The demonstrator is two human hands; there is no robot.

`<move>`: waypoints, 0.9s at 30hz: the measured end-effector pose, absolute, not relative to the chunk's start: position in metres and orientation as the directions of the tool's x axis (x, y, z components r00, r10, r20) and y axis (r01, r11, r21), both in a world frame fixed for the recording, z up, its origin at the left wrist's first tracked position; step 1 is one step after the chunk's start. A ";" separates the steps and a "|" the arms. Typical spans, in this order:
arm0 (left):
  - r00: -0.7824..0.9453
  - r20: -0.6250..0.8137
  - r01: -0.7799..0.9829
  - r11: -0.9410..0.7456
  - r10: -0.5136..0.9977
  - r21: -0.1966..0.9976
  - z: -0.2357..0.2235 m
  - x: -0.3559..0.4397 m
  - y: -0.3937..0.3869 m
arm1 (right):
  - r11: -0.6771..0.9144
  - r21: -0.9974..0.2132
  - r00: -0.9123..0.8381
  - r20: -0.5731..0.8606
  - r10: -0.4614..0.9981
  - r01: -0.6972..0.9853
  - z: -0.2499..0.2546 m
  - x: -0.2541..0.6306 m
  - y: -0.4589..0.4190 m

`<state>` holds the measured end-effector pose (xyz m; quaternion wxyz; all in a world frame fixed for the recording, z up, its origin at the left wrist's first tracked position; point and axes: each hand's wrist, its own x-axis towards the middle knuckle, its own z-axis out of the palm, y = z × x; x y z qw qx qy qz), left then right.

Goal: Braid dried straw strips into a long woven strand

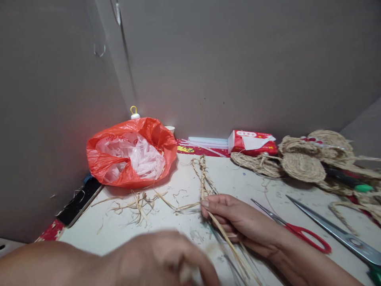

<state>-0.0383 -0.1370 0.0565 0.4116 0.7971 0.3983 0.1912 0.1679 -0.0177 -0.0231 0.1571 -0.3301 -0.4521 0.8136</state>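
Note:
Between thumb and fingers, my right hand (222, 210) pinches a thin braid of pale straw (203, 176) where its loose strands begin. The braided part reaches away over the white board and bends back in a narrow loop. Long loose strands (228, 238) run from the pinch toward the bottom edge, and another strand (186, 206) stretches out to the left. My left hand (166, 258) is low in front, smeared by motion, with its fingers bent downward. What those fingers hold, if anything, does not show.
Straw scraps (139, 206) lie left of the braid, near a red plastic bag (101, 159) and a phone (80, 202). Red-handled scissors (309, 236) and large shears (333, 230) rest at right. Behind are a tissue pack (256, 145) and coiled straw pieces (303, 167).

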 end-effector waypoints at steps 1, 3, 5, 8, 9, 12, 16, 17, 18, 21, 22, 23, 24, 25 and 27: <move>0.557 0.005 0.513 -0.349 0.830 0.784 0.062 -0.039 -0.130 | -0.547 -0.836 -0.737 -0.392 0.551 0.036 -0.023 0.168 -0.018; 0.410 0.147 0.596 -0.386 0.900 0.704 0.062 -0.043 -0.112 | -0.557 -0.830 -0.738 -0.394 0.548 0.030 -0.023 0.167 -0.017; 0.345 0.311 0.706 -0.464 0.885 0.535 0.052 -0.046 -0.095 | -0.562 -0.826 -0.737 -0.400 0.545 0.033 -0.023 0.167 -0.016; 0.379 0.375 0.718 -0.525 0.846 0.457 0.032 -0.043 -0.077 | -0.568 -0.822 -0.738 -0.405 0.540 0.035 -0.023 0.167 -0.016; 0.375 0.338 0.687 -0.504 0.863 0.524 0.027 -0.041 -0.073 | -0.573 -0.819 -0.739 -0.407 0.537 0.034 -0.023 0.167 -0.016; 0.314 0.125 0.562 -0.290 0.941 0.774 0.016 -0.029 -0.065 | -0.592 -0.806 -0.740 -0.412 0.532 0.024 -0.022 0.167 -0.017; 0.295 -0.108 0.301 0.015 0.949 0.953 0.000 -0.015 -0.055 | -0.606 -0.795 -0.741 -0.410 0.531 0.006 -0.020 0.165 -0.017; 0.301 -0.159 0.209 0.097 0.940 0.973 -0.004 -0.012 -0.053 | -0.607 -0.795 -0.744 -0.410 0.529 0.007 -0.020 0.165 -0.017; 0.312 -0.207 0.133 0.173 0.927 0.976 -0.007 -0.010 -0.052 | -0.607 -0.795 -0.746 -0.409 0.527 0.007 -0.020 0.165 -0.017; 0.300 -0.264 0.065 0.257 0.916 0.964 -0.014 -0.007 -0.049 | -0.613 -0.790 -0.745 -0.408 0.528 -0.002 -0.021 0.165 -0.017; 0.283 -0.240 0.072 0.229 0.929 0.971 -0.016 -0.007 -0.049 | -0.615 -0.788 -0.742 -0.411 0.530 -0.003 -0.021 0.166 -0.017; 0.268 -0.204 0.078 0.190 0.941 0.979 -0.017 -0.007 -0.048 | -0.617 -0.787 -0.738 -0.415 0.532 -0.002 -0.021 0.166 -0.017; 0.260 -0.172 0.083 0.155 0.950 0.984 -0.017 -0.007 -0.048 | -0.616 -0.788 -0.735 -0.420 0.533 0.004 -0.021 0.166 -0.017; 0.255 -0.147 0.090 0.128 0.956 0.988 -0.018 -0.007 -0.047 | -0.614 -0.789 -0.731 -0.426 0.533 0.013 -0.021 0.166 -0.018; 0.266 -0.135 0.106 0.110 0.955 0.988 -0.020 -0.008 -0.046 | -0.611 -0.791 -0.722 -0.438 0.536 0.026 -0.020 0.166 -0.018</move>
